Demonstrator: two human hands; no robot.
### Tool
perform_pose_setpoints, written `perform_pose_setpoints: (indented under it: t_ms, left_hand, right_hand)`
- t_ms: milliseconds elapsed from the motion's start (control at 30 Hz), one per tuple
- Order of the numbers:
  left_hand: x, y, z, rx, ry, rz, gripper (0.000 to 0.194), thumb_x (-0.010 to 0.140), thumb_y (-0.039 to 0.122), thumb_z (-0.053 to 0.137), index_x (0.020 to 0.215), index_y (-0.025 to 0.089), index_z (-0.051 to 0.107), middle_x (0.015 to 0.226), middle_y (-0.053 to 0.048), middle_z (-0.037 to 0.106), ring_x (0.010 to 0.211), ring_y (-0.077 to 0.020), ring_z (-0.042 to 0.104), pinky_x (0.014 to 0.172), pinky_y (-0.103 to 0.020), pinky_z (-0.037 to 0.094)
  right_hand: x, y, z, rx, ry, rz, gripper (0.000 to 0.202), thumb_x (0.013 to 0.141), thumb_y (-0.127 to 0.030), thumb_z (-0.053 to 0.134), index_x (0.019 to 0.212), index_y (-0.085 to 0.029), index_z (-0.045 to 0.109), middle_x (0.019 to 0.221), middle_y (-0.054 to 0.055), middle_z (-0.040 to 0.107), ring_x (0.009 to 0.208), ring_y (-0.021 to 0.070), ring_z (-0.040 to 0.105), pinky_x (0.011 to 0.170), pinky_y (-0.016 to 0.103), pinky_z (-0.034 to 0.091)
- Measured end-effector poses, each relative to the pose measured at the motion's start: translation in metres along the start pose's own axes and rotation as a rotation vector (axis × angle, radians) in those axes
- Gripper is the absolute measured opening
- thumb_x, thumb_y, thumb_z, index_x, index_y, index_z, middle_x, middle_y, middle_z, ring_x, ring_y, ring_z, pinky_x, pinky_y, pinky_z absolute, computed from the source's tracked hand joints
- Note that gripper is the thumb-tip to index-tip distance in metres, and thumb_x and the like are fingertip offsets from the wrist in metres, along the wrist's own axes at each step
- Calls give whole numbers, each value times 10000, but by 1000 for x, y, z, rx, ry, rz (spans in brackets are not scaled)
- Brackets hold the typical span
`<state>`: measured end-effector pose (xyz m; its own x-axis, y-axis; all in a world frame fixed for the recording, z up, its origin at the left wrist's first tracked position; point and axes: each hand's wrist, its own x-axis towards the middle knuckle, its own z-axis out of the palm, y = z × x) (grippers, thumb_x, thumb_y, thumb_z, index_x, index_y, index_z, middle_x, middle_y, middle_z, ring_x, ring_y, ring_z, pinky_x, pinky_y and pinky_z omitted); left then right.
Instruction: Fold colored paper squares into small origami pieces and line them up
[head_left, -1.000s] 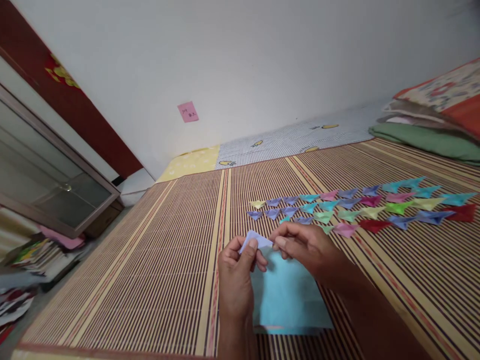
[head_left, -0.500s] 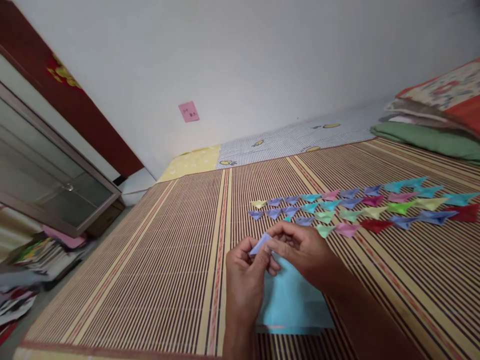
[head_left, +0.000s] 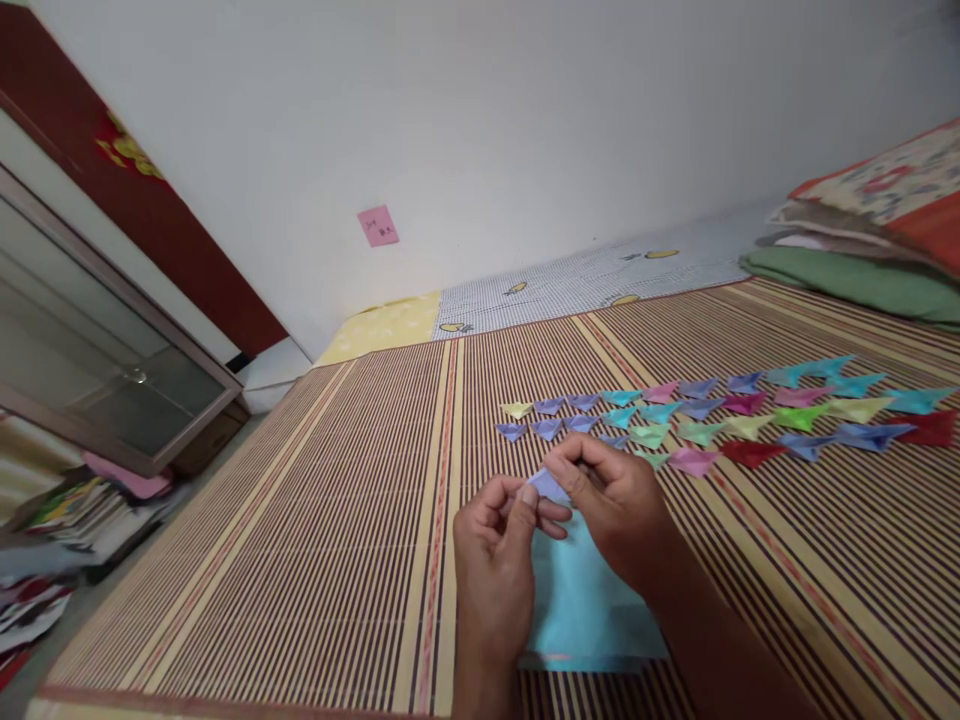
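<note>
A small folded piece of lavender paper (head_left: 549,486) is pinched between both hands. My left hand (head_left: 499,550) grips its lower left end between thumb and fingers. Thumb and forefinger of my right hand (head_left: 611,500) hold its upper right side; parts of the paper are hidden by the fingers. Beneath the hands lies a light blue stack of paper sheets (head_left: 592,620), partly covered by my right hand and wrist. Beyond the hands, several folded paper shapes in many colours stand in rows, such as a pink one (head_left: 694,460) and a dark red one (head_left: 752,452).
A striped bamboo mat (head_left: 315,520) covers the surface. Folded bedding (head_left: 862,285) is piled at the far right. A pink note (head_left: 378,226) sticks to the white wall. At the left are a glass-doored cabinet (head_left: 112,320) and stacked books (head_left: 82,515) beyond the mat's edge.
The lavender paper has turned and shifted slightly right in the fingers. My right thumb has moved up along it, and the left thumb now presses its left end.
</note>
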<state>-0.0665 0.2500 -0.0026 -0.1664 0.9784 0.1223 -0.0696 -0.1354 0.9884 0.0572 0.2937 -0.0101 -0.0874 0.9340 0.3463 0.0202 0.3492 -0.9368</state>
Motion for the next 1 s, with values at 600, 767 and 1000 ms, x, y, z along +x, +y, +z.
perform_pose_setpoints:
  t_ms: [600,767,1000]
  left_hand:
    - [3,-8,-17,36,-65,-9,348,946,430,638,702,185,599,555,27,557,543,-123,509,603,-235,402]
    - [4,-5,-14,-23,-90,-66,368,896,477,690,695,180,605,548,18,577,524,-121,508,579,-233,396]
    - [3,-6,-9,-37,-33,-54,365,882,453,713,675,185,578,574,25,562,553,-121,512,582,-230,403]
  right_hand:
    - [1,1,-17,-2,-389,56,353,980,-399,542,687,-205,558,609,-42,510,578,124,479,552,259,357]
    - [-1,1,-12,-97,-335,-16,341,980,-355,531,674,-205,550,618,-37,515,596,129,474,571,266,355]
    - [-1,1,-4,10,-285,36,366,989,-377,514,664,-212,545,586,-32,538,570,132,489,562,270,387]
